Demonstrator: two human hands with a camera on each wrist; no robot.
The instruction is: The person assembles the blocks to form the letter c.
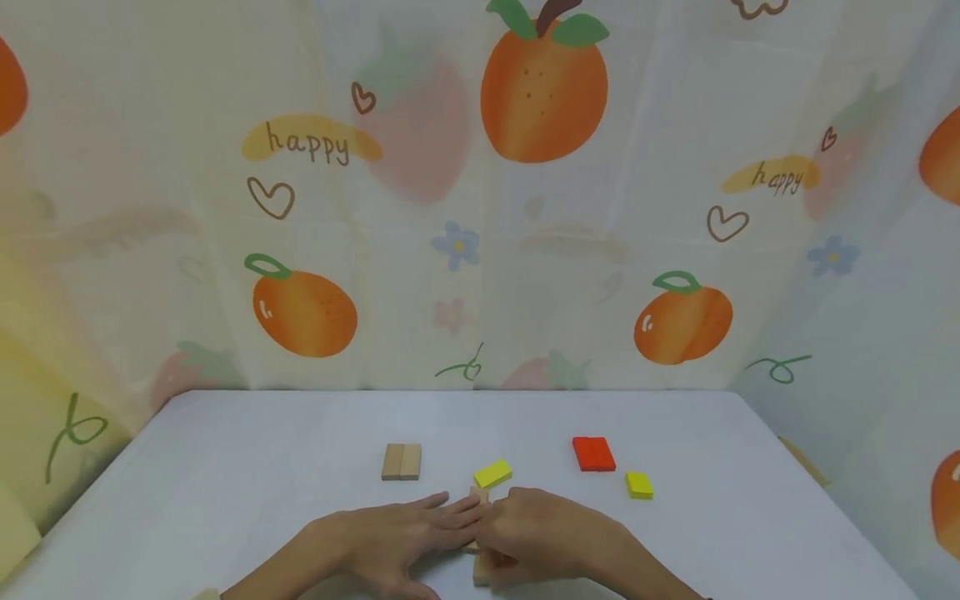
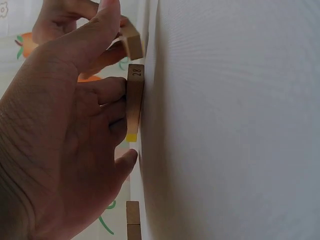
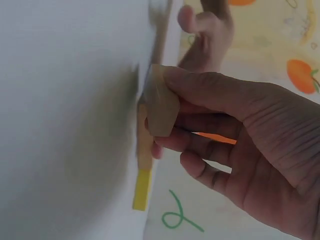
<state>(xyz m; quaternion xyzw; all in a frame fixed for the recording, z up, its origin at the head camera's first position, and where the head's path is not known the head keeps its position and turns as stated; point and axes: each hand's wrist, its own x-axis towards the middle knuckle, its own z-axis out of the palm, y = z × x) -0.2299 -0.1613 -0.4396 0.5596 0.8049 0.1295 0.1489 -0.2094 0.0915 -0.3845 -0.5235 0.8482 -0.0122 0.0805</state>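
My right hand (image 1: 543, 533) pinches a plain wooden block (image 3: 162, 107) between thumb and fingers, with the block's near end (image 1: 481, 572) showing below the hand. My left hand (image 1: 408, 533) lies with its fingers extended, their tips against another wooden block (image 2: 135, 97) marked 28 that rests on the table. In the head view both hands cover most of that block. Just beyond its far end a yellow block (image 1: 492, 474) lies at a slant. The held block is at the near end of the marked one, slightly above the table in the left wrist view.
Two wooden blocks (image 1: 401, 462) lie side by side to the left on the white table (image 1: 225, 467). Farther right is a red pair (image 1: 594, 454), with a single yellow block (image 1: 639, 486) nearby. A fruit-printed curtain (image 1: 555, 317) hangs behind the table.
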